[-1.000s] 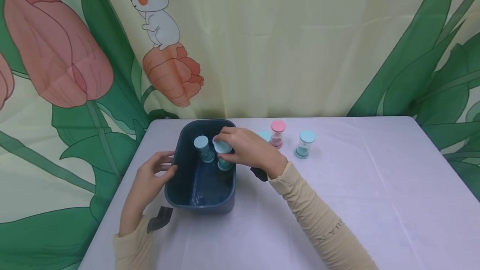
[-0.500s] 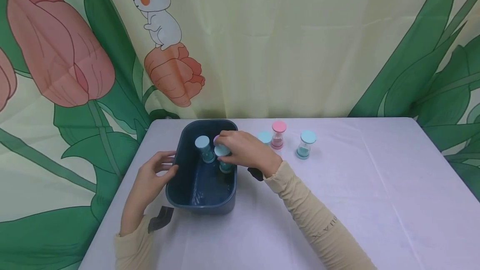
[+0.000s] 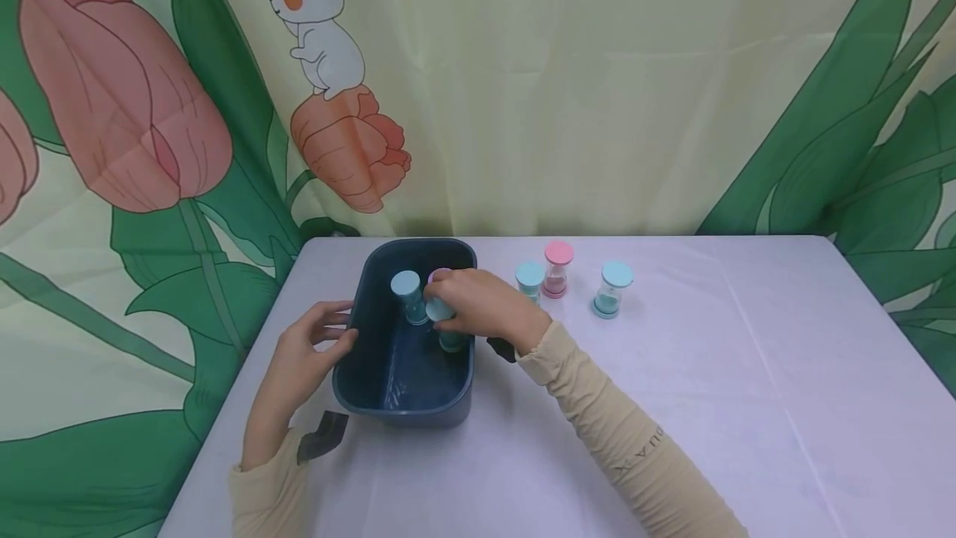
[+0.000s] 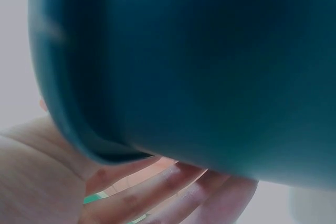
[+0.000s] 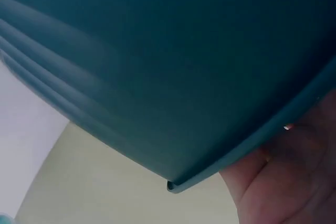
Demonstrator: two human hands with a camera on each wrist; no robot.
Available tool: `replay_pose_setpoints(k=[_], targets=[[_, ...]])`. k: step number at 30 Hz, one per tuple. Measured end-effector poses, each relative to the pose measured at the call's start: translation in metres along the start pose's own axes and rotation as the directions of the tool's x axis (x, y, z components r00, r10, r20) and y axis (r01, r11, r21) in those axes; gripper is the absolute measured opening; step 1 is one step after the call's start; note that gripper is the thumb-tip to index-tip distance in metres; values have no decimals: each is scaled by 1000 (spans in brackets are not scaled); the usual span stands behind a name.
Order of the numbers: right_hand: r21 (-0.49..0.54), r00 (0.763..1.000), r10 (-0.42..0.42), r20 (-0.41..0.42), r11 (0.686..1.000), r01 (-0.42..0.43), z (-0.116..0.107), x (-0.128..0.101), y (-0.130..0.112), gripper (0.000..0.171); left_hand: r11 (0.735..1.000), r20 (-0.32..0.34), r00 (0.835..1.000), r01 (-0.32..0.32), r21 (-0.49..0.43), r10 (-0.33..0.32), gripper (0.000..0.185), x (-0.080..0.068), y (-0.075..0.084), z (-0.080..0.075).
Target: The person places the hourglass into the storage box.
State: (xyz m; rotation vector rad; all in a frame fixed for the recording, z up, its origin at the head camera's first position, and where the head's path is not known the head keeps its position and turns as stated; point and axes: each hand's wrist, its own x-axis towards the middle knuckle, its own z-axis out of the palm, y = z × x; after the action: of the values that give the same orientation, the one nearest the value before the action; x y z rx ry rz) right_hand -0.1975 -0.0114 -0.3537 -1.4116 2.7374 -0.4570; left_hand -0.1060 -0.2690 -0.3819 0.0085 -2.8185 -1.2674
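Note:
A dark blue plastic bin (image 3: 403, 415) stands on the table's left side. My right hand (image 3: 485, 305) reaches over its right rim and pinches a turquoise-capped sand timer (image 3: 439, 310) inside, which is partly covered by the fingers. Left of that, another turquoise-capped sand timer (image 3: 407, 297) stands in the bin. A purple-pink cap (image 3: 436, 273) shows just behind my right fingers. My left hand (image 3: 299, 359) rests its fingers and thumb against the bin's left side. The left wrist view shows those fingers (image 4: 173, 187) lying extended along the outer wall.
Right of the bin stand a turquoise sand timer (image 3: 530, 276), a pink sand timer (image 3: 557, 268) and another turquoise sand timer (image 3: 608, 289). A white cloth covers the table (image 3: 672, 405). Behind it hangs a printed curtain (image 3: 582, 106).
My right hand has moved slightly down and toward the bin's right wall, and the held sand timer has tilted. The left hand stays against the bin.

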Motion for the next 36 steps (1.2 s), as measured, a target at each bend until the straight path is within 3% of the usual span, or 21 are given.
replay_pose_setpoints(k=[23, 32, 36], targets=[[-26, 996, 43, 76, 999, -41, 2, 3, -3, 41, 1000, -2, 1000, 2, 5, -2, 45, 1, 2, 0], [-34, 1000, 10, 12, 999, -10, -2, -3, -3, 30, 1000, 0, 1000, 4, 3, -4, 45, 0, 1, 1], [-47, 1000, 3, -16, 999, -4, -7, -8, -2, 34, 1000, 1, 1000, 15, 4, -15, 45, -1, 1, 0]])
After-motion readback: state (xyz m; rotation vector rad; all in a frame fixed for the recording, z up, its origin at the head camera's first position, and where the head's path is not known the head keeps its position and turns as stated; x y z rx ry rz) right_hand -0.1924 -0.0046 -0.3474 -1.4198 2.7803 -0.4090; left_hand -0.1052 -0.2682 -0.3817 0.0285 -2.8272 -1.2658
